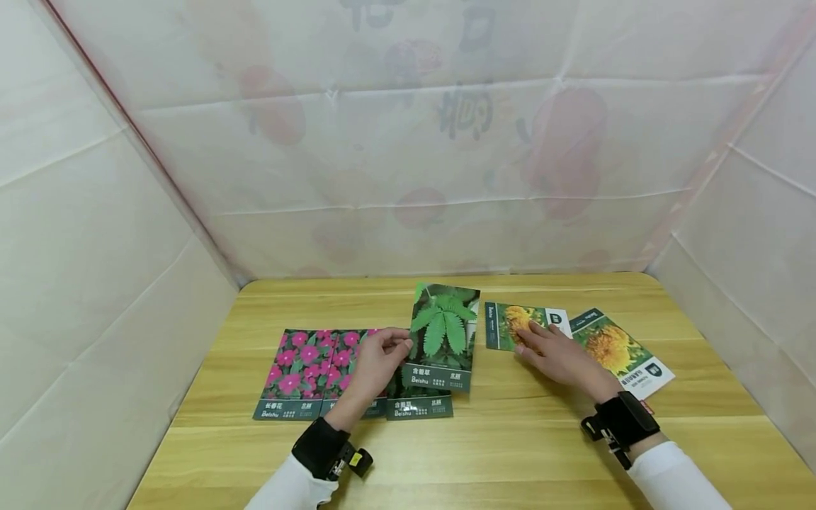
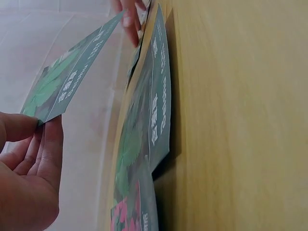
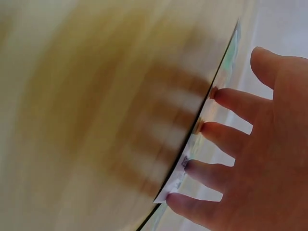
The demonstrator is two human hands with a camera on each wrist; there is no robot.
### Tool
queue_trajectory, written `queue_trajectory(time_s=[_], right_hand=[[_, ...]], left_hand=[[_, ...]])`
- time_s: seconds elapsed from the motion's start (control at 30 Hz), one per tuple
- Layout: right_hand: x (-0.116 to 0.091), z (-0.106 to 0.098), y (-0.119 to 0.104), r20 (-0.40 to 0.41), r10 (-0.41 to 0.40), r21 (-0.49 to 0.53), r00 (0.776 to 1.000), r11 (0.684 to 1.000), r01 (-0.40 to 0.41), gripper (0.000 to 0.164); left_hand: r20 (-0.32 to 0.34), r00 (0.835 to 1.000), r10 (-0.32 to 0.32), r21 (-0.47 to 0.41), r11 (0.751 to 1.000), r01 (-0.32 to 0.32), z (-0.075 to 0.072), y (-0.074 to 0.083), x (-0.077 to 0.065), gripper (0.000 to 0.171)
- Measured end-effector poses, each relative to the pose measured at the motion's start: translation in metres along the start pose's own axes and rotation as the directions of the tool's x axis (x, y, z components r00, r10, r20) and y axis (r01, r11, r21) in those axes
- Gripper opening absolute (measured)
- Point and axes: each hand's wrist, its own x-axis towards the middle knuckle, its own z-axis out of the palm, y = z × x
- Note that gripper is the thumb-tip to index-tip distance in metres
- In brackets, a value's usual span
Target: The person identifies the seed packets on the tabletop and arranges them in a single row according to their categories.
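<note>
My left hand (image 1: pixel 375 367) pinches the lower left edge of a seed packet with a green fern-like leaf (image 1: pixel 444 336). In the left wrist view, thumb and fingers grip this raised packet (image 2: pixel 72 72) by its edge. Beneath it, a second leaf packet (image 1: pixel 421 408) lies on the table, partly covered. My right hand (image 1: pixel 564 361) rests its fingertips on a yellow-flower packet (image 1: pixel 499 327) lying sideways. The right wrist view shows that hand (image 3: pixel 264 144) with fingers spread and fairly straight, touching the packet (image 3: pixel 230 55) from above.
Two pink-flower packets, one at the far left (image 1: pixel 293 375) and one beside it (image 1: pixel 341 358), lie left of the leaf packets. Another yellow-flower packet (image 1: pixel 615 347) lies slanted at the right, near the right wrist. White cloth walls (image 1: pixel 382 177) surround the wooden table (image 1: pixel 484 453).
</note>
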Motion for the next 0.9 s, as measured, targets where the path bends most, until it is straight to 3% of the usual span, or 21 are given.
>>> queue_trajectory(time_s=[0.67,0.9], right_hand=[[-0.043,-0.011,0.059,-0.035,0.096,-0.036,0.995,0.995,-0.097,0.068],[-0.045,-0.012,0.062,-0.060,0.093,-0.080,0.994,0.992,-0.097,0.067]], left_hand=[[0.010,1.000,0.012,-0.025,1.000,-0.011,0.001,-0.006,0.002,0.023],[0.013,1.000,-0.006,-0.084,0.996,0.007,0.002,-0.007,0.002,0.023]])
